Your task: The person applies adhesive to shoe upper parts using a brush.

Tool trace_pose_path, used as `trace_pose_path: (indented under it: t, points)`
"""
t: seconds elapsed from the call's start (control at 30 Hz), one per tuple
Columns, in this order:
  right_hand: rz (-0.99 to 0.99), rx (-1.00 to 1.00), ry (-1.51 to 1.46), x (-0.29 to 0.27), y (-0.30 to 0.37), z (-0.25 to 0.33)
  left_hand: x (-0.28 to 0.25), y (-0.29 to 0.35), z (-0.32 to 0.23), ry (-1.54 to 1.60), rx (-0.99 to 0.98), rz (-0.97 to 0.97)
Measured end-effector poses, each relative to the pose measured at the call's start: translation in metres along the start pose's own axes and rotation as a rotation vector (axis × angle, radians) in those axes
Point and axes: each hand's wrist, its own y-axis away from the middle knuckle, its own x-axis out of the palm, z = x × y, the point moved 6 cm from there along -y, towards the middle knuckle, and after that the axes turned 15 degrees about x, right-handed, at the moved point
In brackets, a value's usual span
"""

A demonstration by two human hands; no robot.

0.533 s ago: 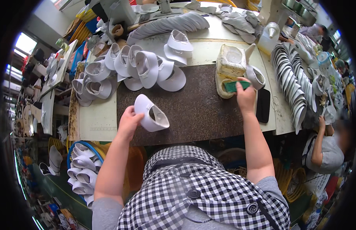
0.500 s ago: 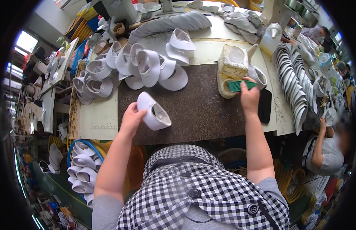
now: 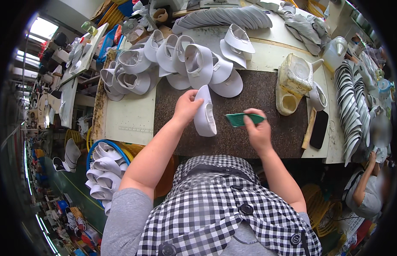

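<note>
My left hand [image 3: 187, 106] pinches a white shoe upper [image 3: 204, 119] by its edge, holding it tilted above the dark mat [image 3: 181, 138]. To its right, my right hand [image 3: 259, 135] grips a flat green hand tool [image 3: 237, 120] between thumb and fingers. The tool points toward the upper, with a gap between them. Its working end is too unclear to tell its exact kind. A crusted, cut-open plastic container [image 3: 289, 103] stands at the mat's right edge. Behind the mat lies a cluster of white shoe uppers [image 3: 199, 70].
A wooden-handled tool [image 3: 309, 130] lies beside a black phone-like slab [image 3: 319, 130] on the right. Rows of nested uppers [image 3: 347, 111] stand beyond. A blue-rimmed basket [image 3: 94, 149] of uppers sits at lower left. Another person's arm [image 3: 364, 183] shows at far right.
My right hand has drawn the green tool from the container leftward over the mat. My left hand has turned the upper more upright and brought it toward the tool. The view has shifted.
</note>
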Motion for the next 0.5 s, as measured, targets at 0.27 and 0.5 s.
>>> trace_pose_path:
  t: [0.27, 0.5]
  points:
    - [-0.007, -0.445, 0.428, 0.076, -0.033, -0.001, -0.013, 0.014, 0.012, 0.09, 0.036, -0.068]
    - [0.141, -0.034, 0.541, 0.074, 0.004, -0.023, -0.014, 0.029, 0.023, 0.204, 0.027, -0.101]
